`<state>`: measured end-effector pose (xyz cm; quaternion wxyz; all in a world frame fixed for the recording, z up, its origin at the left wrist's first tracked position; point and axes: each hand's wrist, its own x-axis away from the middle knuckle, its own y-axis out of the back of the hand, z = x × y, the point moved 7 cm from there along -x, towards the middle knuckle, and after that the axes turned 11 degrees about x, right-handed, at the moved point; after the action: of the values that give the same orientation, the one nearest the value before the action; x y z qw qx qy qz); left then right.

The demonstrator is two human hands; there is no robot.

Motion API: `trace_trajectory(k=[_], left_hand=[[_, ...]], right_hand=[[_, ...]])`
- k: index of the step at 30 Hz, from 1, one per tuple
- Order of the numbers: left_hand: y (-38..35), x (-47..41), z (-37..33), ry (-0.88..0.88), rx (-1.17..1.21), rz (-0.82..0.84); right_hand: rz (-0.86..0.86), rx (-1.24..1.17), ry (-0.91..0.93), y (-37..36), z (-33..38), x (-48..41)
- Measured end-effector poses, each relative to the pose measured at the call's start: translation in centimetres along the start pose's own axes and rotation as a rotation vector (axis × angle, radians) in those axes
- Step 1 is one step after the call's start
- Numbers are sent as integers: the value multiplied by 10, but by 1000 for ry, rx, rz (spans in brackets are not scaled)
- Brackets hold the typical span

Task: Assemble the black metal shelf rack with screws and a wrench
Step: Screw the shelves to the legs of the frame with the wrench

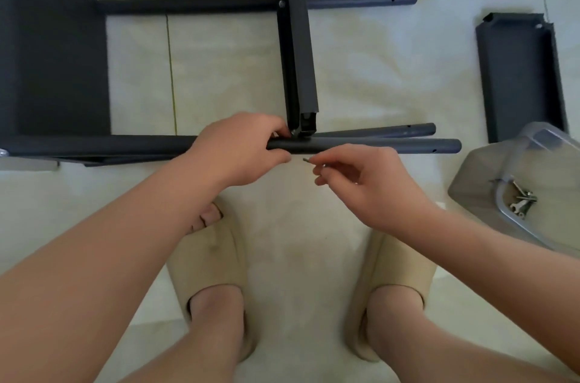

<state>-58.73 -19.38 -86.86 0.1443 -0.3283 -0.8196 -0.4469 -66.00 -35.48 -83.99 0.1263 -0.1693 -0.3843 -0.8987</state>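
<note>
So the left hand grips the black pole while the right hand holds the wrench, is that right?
Not quite: the head view shows the right hand pinching a small screw instead. The left hand does grip the black pole.

Two bare forearms reach forward and converge. The left hand (241, 147) curls over a dark grey round metal tube (423, 146). Just beside it, the right hand (373, 185) pinches a small silver screw (307, 160) in its fingertips.
</note>
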Motion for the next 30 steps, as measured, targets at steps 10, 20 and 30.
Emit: trace_trajectory(k=[10, 20, 30], left_hand=[[8, 8, -5, -41, 69, -42], [12, 12, -9, -37, 151, 15], [18, 17, -20, -39, 286, 165]], right_hand=[[-91, -18, 98, 4, 2, 6], [-128, 42, 232, 1, 13, 4], [-106, -125, 25, 2, 12, 2]])
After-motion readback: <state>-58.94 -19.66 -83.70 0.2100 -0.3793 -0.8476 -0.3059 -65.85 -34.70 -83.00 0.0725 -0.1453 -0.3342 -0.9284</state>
